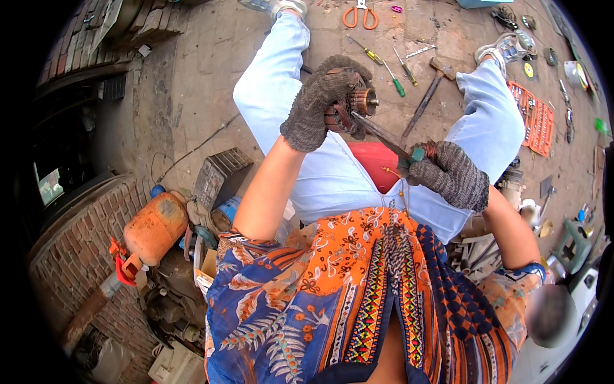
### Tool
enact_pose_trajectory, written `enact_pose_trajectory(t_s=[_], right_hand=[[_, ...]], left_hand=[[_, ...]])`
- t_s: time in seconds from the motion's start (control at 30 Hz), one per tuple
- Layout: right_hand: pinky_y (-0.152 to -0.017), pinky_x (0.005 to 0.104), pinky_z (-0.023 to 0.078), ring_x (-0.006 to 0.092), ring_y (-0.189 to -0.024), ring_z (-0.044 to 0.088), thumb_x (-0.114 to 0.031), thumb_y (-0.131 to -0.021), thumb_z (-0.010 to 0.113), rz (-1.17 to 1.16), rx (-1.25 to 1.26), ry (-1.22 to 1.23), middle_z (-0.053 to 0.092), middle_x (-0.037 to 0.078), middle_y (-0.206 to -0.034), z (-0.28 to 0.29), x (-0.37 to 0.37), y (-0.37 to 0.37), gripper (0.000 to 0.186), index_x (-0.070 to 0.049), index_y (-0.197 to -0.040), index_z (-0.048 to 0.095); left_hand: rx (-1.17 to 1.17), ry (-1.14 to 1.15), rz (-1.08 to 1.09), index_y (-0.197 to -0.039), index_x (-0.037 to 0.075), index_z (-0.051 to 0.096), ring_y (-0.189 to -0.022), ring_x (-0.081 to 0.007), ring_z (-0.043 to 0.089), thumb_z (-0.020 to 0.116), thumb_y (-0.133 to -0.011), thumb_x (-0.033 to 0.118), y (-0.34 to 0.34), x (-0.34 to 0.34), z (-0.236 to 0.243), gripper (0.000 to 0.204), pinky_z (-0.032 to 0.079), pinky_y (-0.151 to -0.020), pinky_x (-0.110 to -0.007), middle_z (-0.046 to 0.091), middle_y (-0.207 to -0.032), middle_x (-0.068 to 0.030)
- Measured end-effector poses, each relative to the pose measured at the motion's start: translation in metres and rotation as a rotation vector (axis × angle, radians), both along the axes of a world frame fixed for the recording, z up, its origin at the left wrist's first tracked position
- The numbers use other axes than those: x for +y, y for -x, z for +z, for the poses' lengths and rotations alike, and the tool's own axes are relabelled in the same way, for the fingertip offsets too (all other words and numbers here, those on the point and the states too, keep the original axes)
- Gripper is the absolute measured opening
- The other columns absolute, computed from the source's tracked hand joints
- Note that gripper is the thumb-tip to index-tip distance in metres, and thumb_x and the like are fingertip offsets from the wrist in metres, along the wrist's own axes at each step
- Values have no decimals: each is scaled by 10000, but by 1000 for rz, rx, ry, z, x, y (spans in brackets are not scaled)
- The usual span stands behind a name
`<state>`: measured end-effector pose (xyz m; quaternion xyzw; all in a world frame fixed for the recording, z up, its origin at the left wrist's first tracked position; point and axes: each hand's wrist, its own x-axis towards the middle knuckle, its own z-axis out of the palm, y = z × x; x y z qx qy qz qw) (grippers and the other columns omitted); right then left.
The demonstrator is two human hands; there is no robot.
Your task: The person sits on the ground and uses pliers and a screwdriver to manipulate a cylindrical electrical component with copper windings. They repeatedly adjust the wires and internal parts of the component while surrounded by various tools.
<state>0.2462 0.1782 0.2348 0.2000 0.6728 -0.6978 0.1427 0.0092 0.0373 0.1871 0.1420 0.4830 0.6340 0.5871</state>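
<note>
My left hand (316, 105), in a dark knitted glove, is closed on a motor armature (362, 102) with a copper commutator, a short metal shaft and dark windings. My right hand (448, 176), gloved alike, grips the teal handle of a screwdriver-like tool (384, 133). Its long blade points up-left to the armature, and its tip is at or very near the part just below the commutator. Some thin copper-coloured wire (430, 151) shows by my right fingers. Both hands are above my lap, over a red seat (371, 168) between my legs.
On the paving lie orange-handled scissors (369, 19), several screwdrivers (374, 57), a hammer (422, 102), an orange socket case (539, 125) and other small tools. An orange tank (155, 227), a brick wall (80, 269) and a battered metal box (220, 176) are at left. A green stool (569, 246) stands at right.
</note>
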Motion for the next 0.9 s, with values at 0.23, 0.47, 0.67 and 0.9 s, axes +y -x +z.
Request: enact_pose_trajectory(t_s=[0.23,0.47,0.67,0.9], right_hand=[[-609,372,463,312,-652,571,-325,-776,686,57,88,-658,584,136,-685,13,-3,15,306,-34,-852,628],[-630,379,481,319,-689,569,-364,-762,686,29,307,-1067,584,133,-737,-2,5,32,335,-53,-863,615],[-712,299,468,148,-748,558,-196,-738,745,-102,166,-300,599,73,-816,-9,0,7,606,-20,-1255,481],[-699,265,439,112,-724,495,-255,-768,723,-122,-14,-200,584,39,-789,0,-2,4,466,-20,-1139,566]], left_hand=[[-340,-101,219,-1104,24,562,-745,-271,658,501,-876,388,-19,5,12,434,572,-577,-402,643,-934,-141],[-752,-75,320,-961,31,592,-742,-304,642,446,-863,465,-34,8,10,468,556,-609,-393,644,-879,-135],[-637,36,356,-1058,112,540,-880,-285,583,433,-841,534,-18,11,8,488,506,-719,-470,585,-998,-87],[-699,-31,273,-1202,87,459,-1004,-319,550,409,-861,546,-18,7,8,575,482,-791,-534,530,-1140,-138]])
